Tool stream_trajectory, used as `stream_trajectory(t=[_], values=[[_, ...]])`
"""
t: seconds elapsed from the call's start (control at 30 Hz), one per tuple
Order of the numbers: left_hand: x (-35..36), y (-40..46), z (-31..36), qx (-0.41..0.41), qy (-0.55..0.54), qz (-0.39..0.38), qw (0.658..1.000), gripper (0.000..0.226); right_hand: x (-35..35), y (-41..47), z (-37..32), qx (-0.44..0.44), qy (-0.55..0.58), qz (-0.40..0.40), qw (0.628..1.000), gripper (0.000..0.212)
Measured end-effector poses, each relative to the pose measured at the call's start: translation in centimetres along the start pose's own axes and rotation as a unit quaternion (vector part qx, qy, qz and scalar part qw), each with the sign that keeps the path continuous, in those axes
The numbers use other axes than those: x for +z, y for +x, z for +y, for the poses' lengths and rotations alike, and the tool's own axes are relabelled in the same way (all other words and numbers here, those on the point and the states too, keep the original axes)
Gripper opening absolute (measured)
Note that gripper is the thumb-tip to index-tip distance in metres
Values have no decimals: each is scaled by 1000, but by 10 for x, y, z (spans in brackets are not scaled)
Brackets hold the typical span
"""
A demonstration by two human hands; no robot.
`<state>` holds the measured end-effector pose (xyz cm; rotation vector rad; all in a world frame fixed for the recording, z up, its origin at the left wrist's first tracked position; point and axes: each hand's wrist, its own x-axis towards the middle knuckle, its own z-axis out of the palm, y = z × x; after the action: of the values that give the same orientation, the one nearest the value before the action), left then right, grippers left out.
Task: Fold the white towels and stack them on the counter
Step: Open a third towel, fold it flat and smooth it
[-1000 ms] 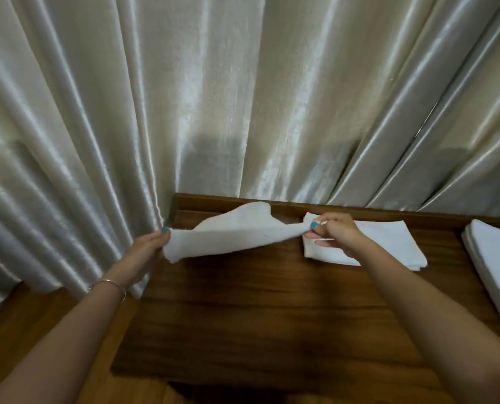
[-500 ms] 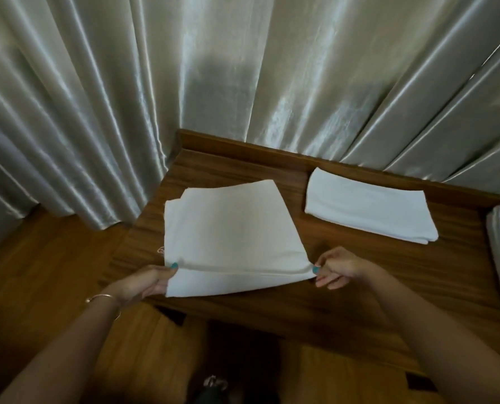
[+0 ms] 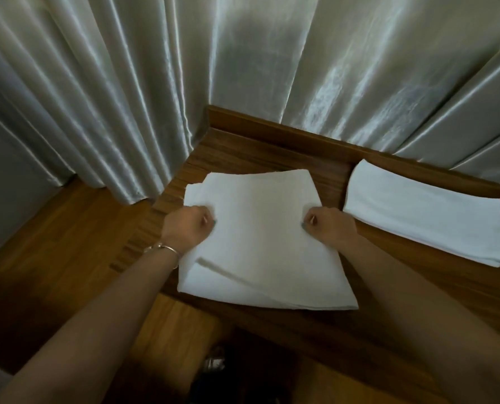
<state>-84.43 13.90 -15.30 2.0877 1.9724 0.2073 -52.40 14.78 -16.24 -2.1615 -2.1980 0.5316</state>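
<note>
Gripping with curled fingers, the left hand (image 3: 188,228) pinches the left edge of the towel in work (image 3: 260,240), and the right hand (image 3: 329,227) pinches its right edge in like manner; both fists lie at about the middle of the cloth's depth, knuckles up, thumbs turned inward. A bracelet (image 3: 164,249) sits on the left wrist. The towel lies flat on the near left part of the wooden counter (image 3: 272,147), doubled at least once: a second layer shows along the near left corner, slightly out of line with the upper one, and the near edge hangs a little past the counter's front. The far left corner is also uneven. Judgement: this piece is partly folded, and the grip at the mid-edges suggests a further fold is being prepared; it is not yet down to the size of the finished one. To the right, apart from the right hand by a narrow strip of bare wood, lies a folded towel (image 3: 423,214), a narrow oblong set close to the counter's raised back rail. It counts as done. Whether it is one towel or several stacked cannot be told. No unfolded towels show elsewhere, so the remaining quantity is unknown. Outstanding: complete the fold, square the layers, place on the folded towel. A pleated curtain (image 3: 243,68) hangs behind the counter.
</note>
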Motion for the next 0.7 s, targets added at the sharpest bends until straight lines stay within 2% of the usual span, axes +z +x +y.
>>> stream_trajectory(t=[0.07,0.17,0.27,0.37,0.43,0.47,0.53,0.6,0.63,0.7], values=[[15,10,8,57,-37,27,997,40,13,18,-8,-29,-9,14,999,35],[39,6,15,125,-54,-66,988,75,36,40,-9,-52,-35,-9,998,57],[52,-16,7,219,-29,-143,965,97,57,45,-1,-70,-15,25,997,59],[49,-42,-5,307,30,-245,919,114,67,42,1,-80,-29,66,994,57],[43,-50,-11,359,72,-297,882,120,67,42,-1,-78,-28,85,993,56],[41,-48,-12,373,78,-300,875,116,66,43,-2,-78,-28,97,992,54],[41,-34,-16,370,43,-252,893,92,64,46,-7,-75,-36,134,987,48],[44,-9,-17,339,-7,-131,932,61,59,54,-17,-60,-44,171,982,47],[44,6,-17,300,-26,-79,950,55,57,60,-22,-51,-43,182,981,49],[48,34,-15,199,-42,-32,979,53,54,73,-31,-54,-41,162,984,55]])
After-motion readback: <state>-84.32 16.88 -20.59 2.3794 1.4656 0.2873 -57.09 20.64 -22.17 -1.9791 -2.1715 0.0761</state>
